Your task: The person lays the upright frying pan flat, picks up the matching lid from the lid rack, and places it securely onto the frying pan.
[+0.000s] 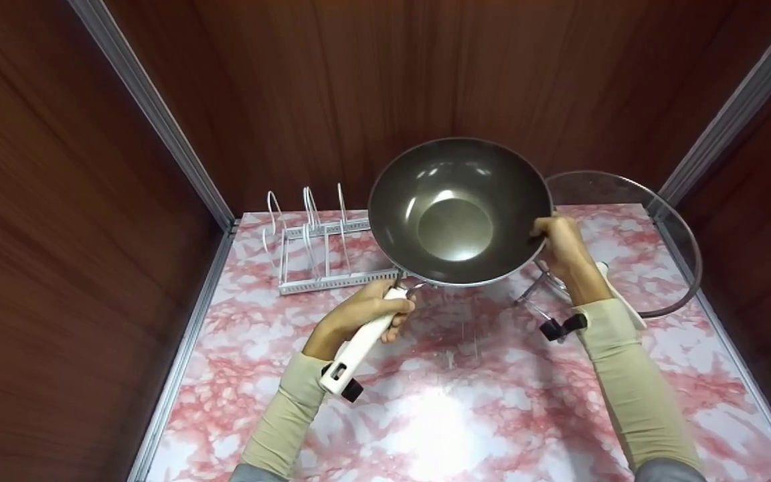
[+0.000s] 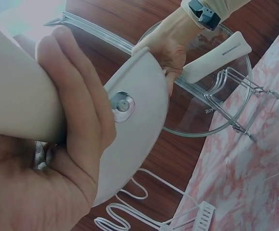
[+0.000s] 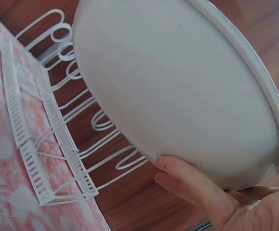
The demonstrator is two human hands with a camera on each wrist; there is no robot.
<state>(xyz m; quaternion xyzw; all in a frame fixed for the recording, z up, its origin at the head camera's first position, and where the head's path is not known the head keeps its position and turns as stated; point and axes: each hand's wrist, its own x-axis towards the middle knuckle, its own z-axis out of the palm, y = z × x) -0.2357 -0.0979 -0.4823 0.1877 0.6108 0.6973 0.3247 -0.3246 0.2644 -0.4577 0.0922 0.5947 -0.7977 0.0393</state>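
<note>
Both arms [image 1: 633, 388] reach forward, left grip [image 1: 360, 309] curled, right grip [image 1: 564, 246] pinching.

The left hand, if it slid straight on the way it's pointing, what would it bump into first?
Probably the bowl of the pan. The left hand grips the white handle and points toward that bowl, though exact depth is hard to judge.

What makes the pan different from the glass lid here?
The pan is opaque, dark inside and pale outside, while the glass lid is see-through with a dark rim.
The pan is a deep bowl; the glass lid looks much flatter.
The pan is held up by the left hand and right hand, while neither hand grips the glass lid, which stands on edge.
Both are round.
</note>
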